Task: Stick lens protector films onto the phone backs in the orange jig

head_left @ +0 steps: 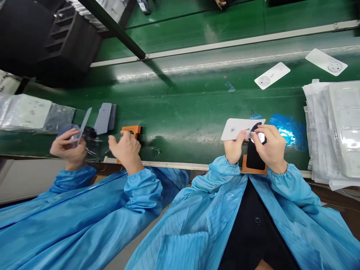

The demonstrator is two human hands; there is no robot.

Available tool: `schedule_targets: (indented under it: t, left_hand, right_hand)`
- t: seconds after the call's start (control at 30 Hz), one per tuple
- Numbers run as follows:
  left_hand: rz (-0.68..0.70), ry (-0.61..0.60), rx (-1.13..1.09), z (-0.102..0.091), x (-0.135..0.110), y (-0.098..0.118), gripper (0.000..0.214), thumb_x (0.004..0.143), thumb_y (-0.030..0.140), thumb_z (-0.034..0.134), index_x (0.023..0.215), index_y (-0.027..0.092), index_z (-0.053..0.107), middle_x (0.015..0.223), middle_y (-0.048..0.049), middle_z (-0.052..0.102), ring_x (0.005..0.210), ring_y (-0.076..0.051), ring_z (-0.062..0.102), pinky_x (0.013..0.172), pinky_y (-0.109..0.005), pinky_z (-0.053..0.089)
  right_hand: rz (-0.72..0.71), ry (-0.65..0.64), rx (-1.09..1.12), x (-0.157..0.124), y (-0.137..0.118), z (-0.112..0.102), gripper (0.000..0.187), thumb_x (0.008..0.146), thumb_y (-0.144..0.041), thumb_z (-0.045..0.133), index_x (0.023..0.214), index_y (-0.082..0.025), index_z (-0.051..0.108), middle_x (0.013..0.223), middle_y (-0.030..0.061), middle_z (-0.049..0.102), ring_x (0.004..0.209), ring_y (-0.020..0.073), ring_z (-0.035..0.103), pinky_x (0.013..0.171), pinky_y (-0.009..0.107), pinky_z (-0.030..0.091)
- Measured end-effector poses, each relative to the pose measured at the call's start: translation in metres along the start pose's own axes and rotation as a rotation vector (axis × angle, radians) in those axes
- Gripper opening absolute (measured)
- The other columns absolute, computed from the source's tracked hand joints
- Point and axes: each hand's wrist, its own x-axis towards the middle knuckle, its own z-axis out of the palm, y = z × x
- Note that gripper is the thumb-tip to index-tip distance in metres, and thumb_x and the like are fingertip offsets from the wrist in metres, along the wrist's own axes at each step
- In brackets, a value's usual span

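Note:
My left hand (234, 149) grips a white phone back panel (235, 126) by its near edge, thumb on top. My right hand (272, 145) is closed at the panel's right end, fingertips pinching a dark round piece (255, 127) against it. A shiny disc (261, 137) shows under the right fingers, partly hidden. Just below the panel sits an orange fixture (244, 164) with a black slab (254, 156) in it, at the bench's front edge. Crumpled blue film (288, 125) lies right of my right hand.
Two white panels with round rings (277, 73) (320, 60) lie farther back. Stacked clear trays (348, 127) stand at the right. At left, a co-worker's hands (128, 150) work near grey panels (104, 118) and another orange fixture (135, 129). A metal rail (210, 47) crosses behind.

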Motion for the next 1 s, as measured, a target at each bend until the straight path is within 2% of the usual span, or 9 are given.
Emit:
schedule_targets:
  t: [0.13, 0.33, 0.5, 0.6, 0.67, 0.77, 0.87, 0.93, 1.0]
  left_hand:
    - [0.017, -0.02, 0.089, 0.0, -0.008, -0.005, 0.048, 0.079, 0.063, 0.081, 0.098, 0.018, 0.079, 0.1, -0.0085, 0.079, 0.085, -0.022, 0.075, 0.07, -0.031, 0.06]
    - [0.061, -0.038, 0.185, -0.004, -0.013, -0.013, 0.039, 0.085, 0.056, 0.079, 0.103, 0.021, 0.082, 0.105, -0.0064, 0.08, 0.097, -0.025, 0.076, 0.091, -0.035, 0.061]
    - [0.086, -0.059, 0.314, -0.004, -0.016, -0.006, 0.032, 0.087, 0.05, 0.079, 0.098, 0.02, 0.084, 0.094, -0.0054, 0.08, 0.092, -0.024, 0.076, 0.09, -0.032, 0.06]
    - [0.11, -0.096, 0.302, -0.002, -0.019, 0.001, 0.032, 0.086, 0.049, 0.08, 0.104, 0.022, 0.083, 0.101, -0.0055, 0.081, 0.097, -0.025, 0.077, 0.093, -0.032, 0.059]
    - [0.067, -0.102, 0.264, 0.0, -0.021, 0.003, 0.033, 0.084, 0.048, 0.083, 0.106, 0.023, 0.083, 0.108, -0.0055, 0.08, 0.104, -0.027, 0.076, 0.098, -0.034, 0.059]
    - [-0.093, -0.081, 0.21, 0.002, -0.023, 0.001, 0.032, 0.079, 0.045, 0.088, 0.102, 0.024, 0.082, 0.106, -0.0059, 0.081, 0.112, -0.031, 0.074, 0.099, -0.037, 0.06]
    - [-0.177, -0.041, 0.132, 0.002, -0.016, -0.004, 0.031, 0.081, 0.046, 0.086, 0.102, 0.023, 0.08, 0.1, -0.0057, 0.08, 0.107, -0.029, 0.076, 0.09, -0.037, 0.063]
    - [-0.212, 0.004, 0.013, -0.001, -0.005, -0.005, 0.038, 0.084, 0.051, 0.083, 0.105, 0.019, 0.078, 0.101, -0.0074, 0.08, 0.098, -0.027, 0.078, 0.083, -0.035, 0.064]
    - [-0.262, 0.047, -0.104, -0.009, 0.008, -0.002, 0.046, 0.084, 0.055, 0.082, 0.107, 0.016, 0.075, 0.104, -0.0102, 0.08, 0.092, -0.024, 0.078, 0.079, -0.033, 0.063]
  right_hand:
    - [0.063, 0.013, 0.023, 0.004, -0.004, -0.003, 0.014, 0.099, -0.03, 0.062, 0.093, -0.023, 0.073, 0.103, 0.0104, 0.076, 0.097, 0.0246, 0.073, 0.087, 0.039, 0.061]
    - [0.072, 0.02, 0.045, 0.004, -0.005, -0.006, 0.015, 0.098, -0.025, 0.059, 0.094, -0.023, 0.073, 0.103, 0.0104, 0.076, 0.098, 0.0246, 0.073, 0.088, 0.04, 0.062]
    - [0.052, 0.04, 0.051, 0.005, -0.004, -0.005, 0.013, 0.097, -0.023, 0.058, 0.093, -0.023, 0.07, 0.103, 0.01, 0.076, 0.097, 0.0237, 0.074, 0.087, 0.039, 0.061]
    - [0.032, 0.065, 0.044, 0.006, -0.004, -0.003, 0.012, 0.098, -0.022, 0.058, 0.093, -0.023, 0.068, 0.101, 0.0096, 0.075, 0.097, 0.0225, 0.073, 0.086, 0.037, 0.061]
    - [0.04, 0.066, 0.01, 0.008, -0.005, -0.001, 0.01, 0.097, -0.022, 0.058, 0.092, -0.024, 0.066, 0.099, 0.0091, 0.075, 0.095, 0.0227, 0.073, 0.085, 0.037, 0.06]
    - [0.041, 0.055, -0.054, 0.009, -0.005, 0.004, 0.01, 0.095, -0.021, 0.056, 0.089, -0.025, 0.063, 0.092, 0.0081, 0.072, 0.089, 0.0229, 0.07, 0.08, 0.037, 0.058]
    - [0.045, 0.034, -0.112, 0.01, 0.013, 0.004, 0.01, 0.089, -0.017, 0.056, 0.083, -0.024, 0.059, 0.085, 0.0074, 0.068, 0.08, 0.0225, 0.065, 0.071, 0.036, 0.054]
    - [0.098, 0.016, -0.174, 0.008, 0.042, -0.002, 0.008, 0.085, -0.018, 0.058, 0.079, -0.024, 0.059, 0.083, 0.0072, 0.067, 0.076, 0.022, 0.063, 0.068, 0.036, 0.052]
    - [0.184, 0.01, -0.271, 0.004, 0.082, -0.013, 0.01, 0.083, -0.023, 0.061, 0.073, -0.024, 0.06, 0.075, 0.0065, 0.065, 0.067, 0.0208, 0.059, 0.065, 0.036, 0.048]
